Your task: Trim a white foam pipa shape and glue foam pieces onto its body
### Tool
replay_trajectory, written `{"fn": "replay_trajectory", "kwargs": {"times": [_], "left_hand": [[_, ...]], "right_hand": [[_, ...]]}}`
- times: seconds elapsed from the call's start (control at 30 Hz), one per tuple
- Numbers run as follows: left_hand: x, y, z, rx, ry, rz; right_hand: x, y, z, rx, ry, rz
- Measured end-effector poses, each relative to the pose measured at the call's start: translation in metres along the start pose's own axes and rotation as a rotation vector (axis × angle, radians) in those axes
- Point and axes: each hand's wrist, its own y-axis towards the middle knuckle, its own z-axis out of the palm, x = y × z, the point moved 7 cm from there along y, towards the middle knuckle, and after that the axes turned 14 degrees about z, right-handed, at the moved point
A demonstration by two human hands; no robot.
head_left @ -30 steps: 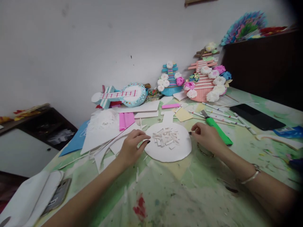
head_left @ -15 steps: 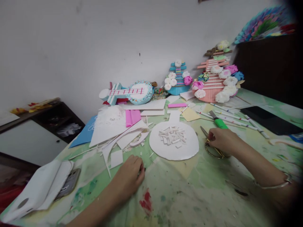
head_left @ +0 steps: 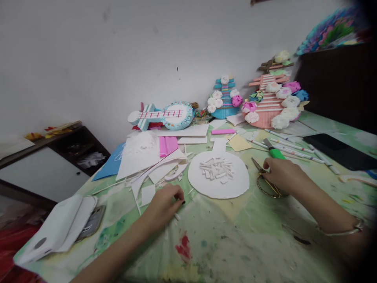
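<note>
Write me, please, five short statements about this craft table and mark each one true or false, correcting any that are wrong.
1. The right hand is at the scissors. True.
2. The left hand holds the green-handled cutter. False: that cutter lies on the table, just beyond the right hand.
3. Small white pieces lie on the white cutout. True.
4. The black phone lies left of the white cutout, as the wearer sees it. False: it lies to the right.
5. The pink instrument model has no flowers. False: it carries several.
</note>
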Motion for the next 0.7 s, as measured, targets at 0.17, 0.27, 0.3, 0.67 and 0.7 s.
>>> {"fn": "replay_trajectory", "kwargs": {"times": [0.17,0.27,0.3,0.67,0.7], "left_hand": [[0.022,-0.002,-0.019,-0.117,0.043,0.017],[0.033,0.004,-0.022,-0.139,0.195,0.108],[0.035,0.008,-0.020,-0.125,0.239,0.151],[0.032,0.050,-0.002,0.123,0.318,0.331],[0.031,0.054,-0.004,0.086,0.281,0.330]], "right_hand": [[0.002,-0.002,0.002,0.002,0.010,-0.028],[0.003,-0.001,0.003,0.011,0.016,-0.043],[0.004,-0.001,0.003,0.020,0.010,-0.045],[0.013,-0.008,-0.003,0.067,-0.014,-0.091],[0.012,-0.007,-0.002,0.060,-0.016,-0.087]]}}
